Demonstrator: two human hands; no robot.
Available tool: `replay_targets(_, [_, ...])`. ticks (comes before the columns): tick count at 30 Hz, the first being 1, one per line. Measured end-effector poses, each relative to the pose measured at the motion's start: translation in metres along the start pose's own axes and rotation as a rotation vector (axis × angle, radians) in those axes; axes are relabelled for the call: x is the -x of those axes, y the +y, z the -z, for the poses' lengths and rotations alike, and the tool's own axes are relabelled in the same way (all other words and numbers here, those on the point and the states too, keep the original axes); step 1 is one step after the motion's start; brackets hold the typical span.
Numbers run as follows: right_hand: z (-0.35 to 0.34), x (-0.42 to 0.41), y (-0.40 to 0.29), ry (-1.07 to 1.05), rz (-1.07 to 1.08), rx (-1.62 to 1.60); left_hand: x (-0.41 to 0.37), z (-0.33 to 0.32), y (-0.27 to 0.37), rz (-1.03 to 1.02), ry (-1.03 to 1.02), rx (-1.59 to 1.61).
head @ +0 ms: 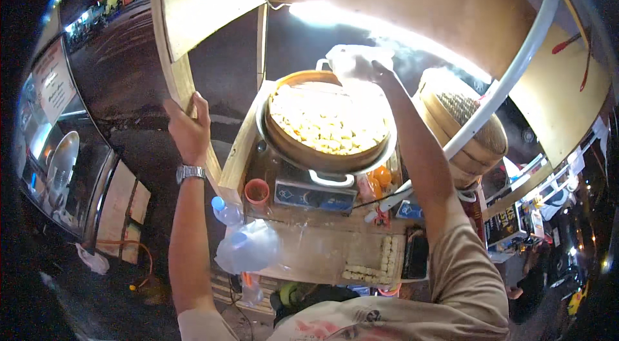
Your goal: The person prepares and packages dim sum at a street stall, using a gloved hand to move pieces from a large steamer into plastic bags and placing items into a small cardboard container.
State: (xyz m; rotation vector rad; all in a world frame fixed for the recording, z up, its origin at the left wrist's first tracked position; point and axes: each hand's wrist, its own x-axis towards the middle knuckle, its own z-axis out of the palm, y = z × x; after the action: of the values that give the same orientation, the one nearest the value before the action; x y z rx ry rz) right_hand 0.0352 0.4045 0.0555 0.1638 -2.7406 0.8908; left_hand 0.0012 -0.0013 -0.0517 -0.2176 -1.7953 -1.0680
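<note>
My left hand (190, 125), with a metal wristwatch (190, 173) below it, is closed around a wooden post (176, 77) of the stall frame. Stretched forward, my right hand (381, 72) holds a white, overexposed item (355, 58), perhaps a cloth or a bag, above the far rim of a round steamer (333, 161). Glare hides much of its shape. Many small pale dumplings or similar pieces (333, 135) fill the steamer. It sits in a metal pot with white handles (331, 180), on a gas stove (314, 196).
A second steamer with a woven lid (471, 113) stands right, behind a curved white pole (503, 99). Bottles (249, 246), a red cup (257, 192), a black phone-like object (415, 254) and a row of pale pieces (367, 273) occupy the counter. A lit tube (387, 26) hangs above.
</note>
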Motion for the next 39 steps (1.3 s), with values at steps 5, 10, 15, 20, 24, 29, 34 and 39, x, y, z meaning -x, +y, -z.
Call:
replay_targets(5, [-0.012,-0.050,0.068,-0.225,-0.194,0.568,0.002,-0.003,-0.001,0.006,0.016,0.011])
replay_targets(10, [-0.039,-0.052,0.081,-0.443,-0.082,0.805,0.003,-0.007,-0.002,-0.026,0.044,0.037])
replay_targets(15, [-0.060,-0.048,0.043,-0.562,-0.318,0.715,0.006,0.004,-0.019,0.065,-0.029,-0.050])
replay_targets(20, [-0.082,-0.075,0.116,-0.469,-0.294,0.752,0.003,0.007,-0.017,0.066,-0.041,-0.047])
replay_targets(24, [-0.095,-0.124,0.204,-0.302,-0.413,0.827,0.003,-0.004,-0.010,0.029,-0.029,0.014])
replay_targets(29, [-0.118,-0.129,0.184,-0.462,-0.316,0.954,0.006,-0.002,-0.023,0.011,-0.013,0.000])
replay_targets(34, [-0.097,-0.091,0.077,-0.701,-0.040,1.129,0.002,0.007,-0.023,0.001,0.062,0.001])
replay_targets(39, [-0.064,-0.075,0.132,-0.472,-0.186,0.895,0.003,-0.007,0.001,0.017,0.002,0.025])
